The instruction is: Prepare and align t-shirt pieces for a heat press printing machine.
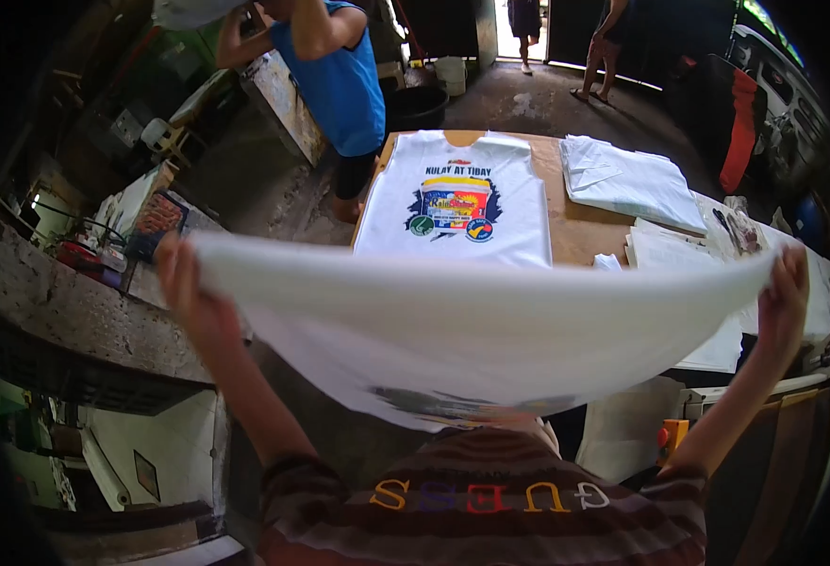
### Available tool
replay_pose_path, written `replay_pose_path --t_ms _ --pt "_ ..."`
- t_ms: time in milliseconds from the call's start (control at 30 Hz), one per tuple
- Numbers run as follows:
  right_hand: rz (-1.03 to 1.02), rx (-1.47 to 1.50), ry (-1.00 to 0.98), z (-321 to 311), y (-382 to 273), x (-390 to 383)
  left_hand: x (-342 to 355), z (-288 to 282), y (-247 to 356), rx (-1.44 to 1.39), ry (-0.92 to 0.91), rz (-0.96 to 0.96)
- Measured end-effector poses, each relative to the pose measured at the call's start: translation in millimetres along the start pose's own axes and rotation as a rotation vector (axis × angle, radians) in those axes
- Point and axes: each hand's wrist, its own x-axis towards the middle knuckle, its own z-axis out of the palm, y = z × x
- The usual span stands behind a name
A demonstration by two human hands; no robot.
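Observation:
A white shirt [500, 311] hangs stretched in the air between my raised hands, its upper edge running across the view. Part of a dark print shows upside down near its lower fold. My left hand [193, 288] is closed on one end, somewhat blurred. At the opposite end my right hand [785, 292] pinches the cloth. Beyond it, another white shirt [521, 193] lies flat on the brown table [549, 162], with a colourful bucket print facing up. The held shirt hides the near part of the table.
Folded white shirts [627, 184] are piled at the table's right, with more white cloth [665, 247] nearer. A person in a blue sleeveless top [335, 80] stands at the far left, arms raised with white cloth. Two people stand near the doorway. An orange box with a red button [674, 439] is at lower right.

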Motion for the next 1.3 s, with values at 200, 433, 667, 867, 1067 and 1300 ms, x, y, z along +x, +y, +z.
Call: replay_pose_path --t_ms 200,433,667,867,1067,1300 --pt "0.331 0.002 -0.203 64 110 176 127 82 -177 0.427 -0.386 -0.54" --pt "-0.216 0.334 -0.148 124 61 266 290 145 -185 -0.009 0.005 0.122" --pt "-0.074 0.148 -0.15 129 149 197 250 91 -226 0.166 0.061 0.035" --pt "0.252 0.05 -0.061 138 255 83 146 -34 -326 0.256 0.11 -0.154" --pt "0.493 -0.013 0.168 121 327 -40 -6 -149 -393 0.458 0.203 -0.461" --pt "0.47 -0.541 0.232 90 422 -143 -84 -202 -409 0.697 0.005 -0.81"
